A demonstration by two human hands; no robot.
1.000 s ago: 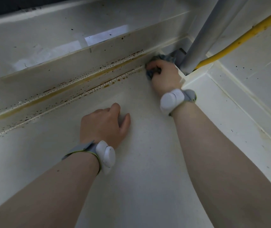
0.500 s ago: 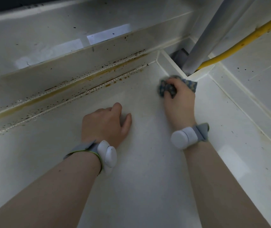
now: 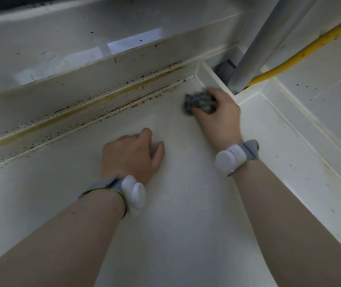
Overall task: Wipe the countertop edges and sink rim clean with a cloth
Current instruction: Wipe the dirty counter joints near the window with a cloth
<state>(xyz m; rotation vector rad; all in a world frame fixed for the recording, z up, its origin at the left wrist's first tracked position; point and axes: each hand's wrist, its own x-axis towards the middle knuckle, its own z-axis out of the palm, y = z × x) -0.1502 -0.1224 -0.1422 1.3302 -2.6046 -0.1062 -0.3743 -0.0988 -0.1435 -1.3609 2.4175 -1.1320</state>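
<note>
My right hand (image 3: 219, 119) presses a bunched grey-blue cloth (image 3: 198, 101) onto the white countertop (image 3: 175, 224), near the back right corner. The cloth pokes out past my fingers to the left and looks blurred. My left hand (image 3: 131, 154) rests on the countertop to the left of it, fingers curled under and holding nothing. Along the back edge runs a stained seam (image 3: 95, 108) with brown and yellow grime and dark specks. Both wrists wear white sensor bands.
A grey pipe (image 3: 269, 38) and a yellow hose (image 3: 302, 50) drop into a boxed cutout at the back right corner. A raised white ledge (image 3: 302, 129) runs along the right side. A white sill with black specks lies behind the stained seam.
My right hand has pulled the cloth out of the back corner by the pipe, then slid it left along the countertop. My left hand has stayed put.
</note>
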